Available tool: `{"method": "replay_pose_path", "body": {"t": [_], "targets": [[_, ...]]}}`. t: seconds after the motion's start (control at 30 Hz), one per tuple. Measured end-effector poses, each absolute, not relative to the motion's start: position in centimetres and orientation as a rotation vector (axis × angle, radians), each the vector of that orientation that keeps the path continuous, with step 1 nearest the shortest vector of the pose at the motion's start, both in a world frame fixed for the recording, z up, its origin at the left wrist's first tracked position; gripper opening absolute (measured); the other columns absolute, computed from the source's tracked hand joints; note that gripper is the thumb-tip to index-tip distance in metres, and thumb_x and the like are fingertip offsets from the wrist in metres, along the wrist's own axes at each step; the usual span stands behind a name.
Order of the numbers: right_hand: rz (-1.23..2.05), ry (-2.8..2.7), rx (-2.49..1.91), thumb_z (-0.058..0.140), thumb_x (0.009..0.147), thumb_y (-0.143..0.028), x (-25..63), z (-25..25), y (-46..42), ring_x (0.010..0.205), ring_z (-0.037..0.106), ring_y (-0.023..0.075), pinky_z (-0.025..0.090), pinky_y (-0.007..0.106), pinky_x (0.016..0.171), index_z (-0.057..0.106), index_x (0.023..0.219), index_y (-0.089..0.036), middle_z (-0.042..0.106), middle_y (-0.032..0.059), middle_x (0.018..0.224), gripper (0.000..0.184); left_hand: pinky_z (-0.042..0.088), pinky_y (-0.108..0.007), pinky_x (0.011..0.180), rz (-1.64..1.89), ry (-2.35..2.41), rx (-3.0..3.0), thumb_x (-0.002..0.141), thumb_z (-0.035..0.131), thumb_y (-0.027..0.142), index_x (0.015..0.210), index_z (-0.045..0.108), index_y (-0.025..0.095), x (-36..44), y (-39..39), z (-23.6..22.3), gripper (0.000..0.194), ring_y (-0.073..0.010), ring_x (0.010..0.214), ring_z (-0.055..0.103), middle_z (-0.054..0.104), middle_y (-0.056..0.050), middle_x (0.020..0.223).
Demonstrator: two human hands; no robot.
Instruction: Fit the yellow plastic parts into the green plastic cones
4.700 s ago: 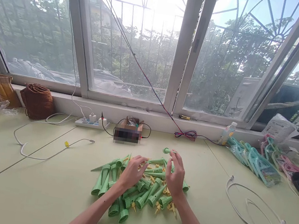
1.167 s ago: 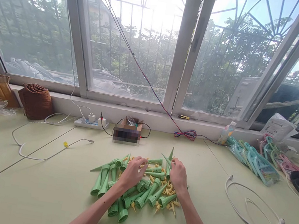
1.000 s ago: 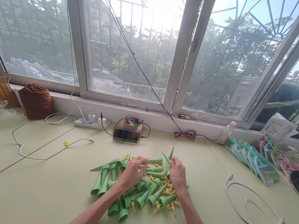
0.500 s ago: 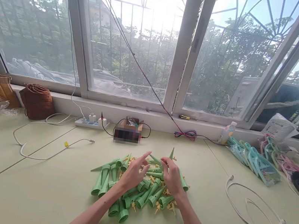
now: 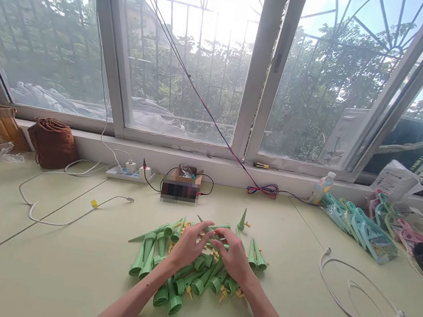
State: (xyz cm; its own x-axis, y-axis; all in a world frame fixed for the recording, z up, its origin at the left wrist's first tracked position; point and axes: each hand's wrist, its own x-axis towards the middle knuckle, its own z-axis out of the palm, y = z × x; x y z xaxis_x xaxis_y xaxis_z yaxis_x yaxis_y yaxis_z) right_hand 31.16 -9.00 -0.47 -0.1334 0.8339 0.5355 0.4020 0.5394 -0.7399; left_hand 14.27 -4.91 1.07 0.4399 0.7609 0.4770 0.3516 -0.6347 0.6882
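A person's two bare hands meet over a pile of green spikes (image 5: pixel 197 286) on a pale green table (image 5: pixel 58 263), in front of a wide window. The left hand (image 5: pixel 186 245) and right hand (image 5: pixel 235 256) have their fingers curved inward, tips nearly meeting. The point of one green spike (image 5: pixel 200 218) shows just beyond the left hand's fingers — the rest is hidden, so I cannot tell which hand grips it, or how firmly.

Small yellow pieces (image 5: pixel 189 291) lie scattered among the spikes. Beyond the right hand, one spike (image 5: pixel 242 220) points toward the window with a yellow piece (image 5: pixel 248 224) at its side; two more (image 5: pixel 256 256) lie together to the right.

For good handling, a light pinch near the broad ribbed end would probably steady a spike better than holding its slim tip, leaving the other hand free to turn it. Wrists are best kept raised — the loose round spikes look likely to roll if nudged.
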Motion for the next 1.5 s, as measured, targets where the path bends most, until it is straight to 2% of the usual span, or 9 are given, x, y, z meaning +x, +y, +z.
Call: {"method": "replay_pose_path", "body": {"t": [0.3, 0.5, 0.67, 0.87, 1.07, 1.3, 1.5], "targets": [[0.459, -1.718, -1.107, 0.051, 0.096, -0.031, 31.4, -1.1, -8.6, 0.097, 0.062, 0.0225, 0.051, 0.034, 0.083, 0.060, 0.113, -0.020, 0.066, 0.0084, 0.105, 0.023, 0.058, -0.028, 0.064, 1.354, 1.057, 2.023, 0.094, 0.048, 0.035, 0.114, 0.061, 0.020, 13.9, -4.5, 1.5, 0.028, -0.0166, 0.074, 0.066, 0.068, -0.006, 0.094], [0.340, -1.586, -1.202, 0.046, 0.097, -0.031, 32.1, -1.4, -8.1, 0.091, 0.063, 0.0223, 0.050, 0.034, 0.080, 0.061, 0.107, -0.018, 0.067, 0.0090, 0.100, 0.022, 0.057, -0.031, 0.072, 1.516, 1.171, 2.016, 0.096, 0.043, 0.034, 0.116, 0.058, 0.021, 13.8, -4.2, 1.3, 0.028, -0.0191, 0.088, 0.065, 0.066, -0.008, 0.103], [0.230, -1.476, -1.273, 0.044, 0.097, -0.034, 32.8, -1.5, -7.7, 0.090, 0.063, 0.0237, 0.050, 0.036, 0.078, 0.061, 0.101, -0.017, 0.067, 0.0110, 0.099, 0.025, 0.054, -0.030, 0.072, 1.489, 1.170, 2.049, 0.098, 0.039, 0.032, 0.118, 0.056, 0.021, 13.8, -4.2, 1.0, 0.029, -0.0171, 0.079, 0.063, 0.065, -0.007, 0.096], [0.143, -1.452, -1.308, 0.041, 0.098, -0.035, 33.3, -2.1, -7.3, 0.086, 0.062, 0.0247, 0.050, 0.037, 0.074, 0.061, 0.097, -0.017, 0.066, 0.0122, 0.094, 0.027, 0.049, -0.025, 0.061, 1.425, 1.199, 2.064, 0.099, 0.034, 0.032, 0.122, 0.051, 0.021, 13.9, -4.4, 1.1, 0.031, -0.0110, 0.055, 0.052, 0.060, -0.002, 0.084], [0.114, -1.548, -1.342, 0.045, 0.094, -0.025, 33.2, -2.0, -7.6, 0.085, 0.061, 0.0250, 0.050, 0.039, 0.077, 0.060, 0.099, -0.017, 0.065, 0.0115, 0.093, 0.018, 0.045, -0.022, 0.053, 1.423, 1.175, 2.031, 0.098, 0.033, 0.031, 0.121, 0.049, 0.022, 14.0, -4.5, 1.1, 0.029, -0.0104, 0.051, 0.051, 0.057, 0.001, 0.078], [0.206, -1.785, -1.392, 0.050, 0.091, -0.020, 32.3, -1.7, -8.3, 0.105, 0.057, 0.0296, 0.046, 0.044, 0.089, 0.062, 0.111, -0.017, 0.065, 0.0127, 0.108, 0.024, 0.041, -0.021, 0.048, 1.402, 1.152, 2.045, 0.098, 0.032, 0.032, 0.122, 0.048, 0.021, 14.0, -4.5, 1.0, 0.031, -0.0090, 0.046, 0.046, 0.055, 0.001, 0.075], [0.150, -1.822, -1.387, 0.053, 0.088, -0.017, 32.2, -1.6, -8.4, 0.100, 0.057, 0.0285, 0.043, 0.044, 0.089, 0.064, 0.107, -0.016, 0.067, 0.0118, 0.103, 0.022, 0.038, -0.021, 0.048, 1.383, 1.183, 2.063, 0.099, 0.033, 0.035, 0.122, 0.049, 0.021, 14.0, -4.5, 1.0, 0.032, -0.0090, 0.046, 0.040, 0.056, 0.001, 0.075]]}}
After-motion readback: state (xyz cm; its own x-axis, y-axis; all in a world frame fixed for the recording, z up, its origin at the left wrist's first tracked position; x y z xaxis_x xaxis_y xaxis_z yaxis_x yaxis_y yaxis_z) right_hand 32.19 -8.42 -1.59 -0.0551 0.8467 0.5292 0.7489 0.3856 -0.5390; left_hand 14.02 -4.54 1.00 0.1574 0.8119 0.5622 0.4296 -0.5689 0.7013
